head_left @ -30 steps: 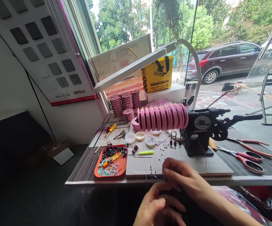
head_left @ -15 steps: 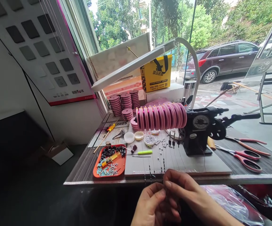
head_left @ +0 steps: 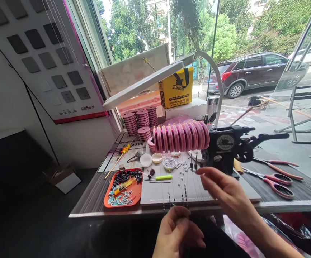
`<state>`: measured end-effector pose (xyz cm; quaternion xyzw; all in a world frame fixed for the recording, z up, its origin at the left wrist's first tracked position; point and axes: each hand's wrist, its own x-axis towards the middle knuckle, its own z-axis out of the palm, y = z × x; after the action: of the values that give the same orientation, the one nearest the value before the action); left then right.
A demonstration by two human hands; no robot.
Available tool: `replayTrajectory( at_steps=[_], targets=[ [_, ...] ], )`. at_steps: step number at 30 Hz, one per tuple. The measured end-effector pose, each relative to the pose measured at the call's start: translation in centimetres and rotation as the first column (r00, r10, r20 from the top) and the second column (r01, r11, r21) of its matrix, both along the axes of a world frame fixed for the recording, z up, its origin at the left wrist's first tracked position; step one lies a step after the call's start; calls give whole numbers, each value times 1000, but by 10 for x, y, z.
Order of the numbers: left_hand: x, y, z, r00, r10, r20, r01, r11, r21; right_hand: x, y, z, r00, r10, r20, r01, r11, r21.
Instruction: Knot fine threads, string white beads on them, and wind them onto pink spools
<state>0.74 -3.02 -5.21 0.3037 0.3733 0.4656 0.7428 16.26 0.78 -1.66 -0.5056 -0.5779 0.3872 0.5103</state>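
Observation:
My left hand (head_left: 178,231) is closed in a pinch at the front edge of the table, on a thin line strung with small dark beads (head_left: 185,195). Its fingertips partly hide where the line ends. My right hand (head_left: 224,188) is raised over the pale board, fingers stretched forward and slightly apart, with nothing visible in them. Its index fingertip is close to some small black pieces (head_left: 195,165) on the lines. Thin lines run down from a row of pink foam spools (head_left: 180,138) mounted on a black hand-cranked winder (head_left: 222,147) with a dial.
An orange tray (head_left: 137,195) holds black and turquoise bits and a yellow tool. White beads fill a small dish (head_left: 169,163). A green-handled tool (head_left: 163,177) lies on the board (head_left: 155,195). Scissors (head_left: 277,181) and pliers (head_left: 284,168) lie right. A white lamp (head_left: 150,82) arches above.
My right hand has parted from my left and moved up and to the right, its fingers opening out. My left hand has stayed low, still pinching the line. The view has shifted slightly.

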Motion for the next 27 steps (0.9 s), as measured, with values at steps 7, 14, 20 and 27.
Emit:
replayTrajectory(
  at_steps=[7,14,20,27],
  targets=[
    [8,4,-3,793,250,-555,-11,917,398,-5,35,17,815,-391,427,279,911,303],
    [16,17,46,555,457,-695,64,810,583,-3,39,29,819,-400,412,281,905,320],
    [34,41,61,613,432,-662,90,793,602,3,37,35,946,-248,208,199,952,231],
    [47,51,56,907,197,-372,20,862,507,10,35,41,951,124,-283,-128,992,6]
  ],
)
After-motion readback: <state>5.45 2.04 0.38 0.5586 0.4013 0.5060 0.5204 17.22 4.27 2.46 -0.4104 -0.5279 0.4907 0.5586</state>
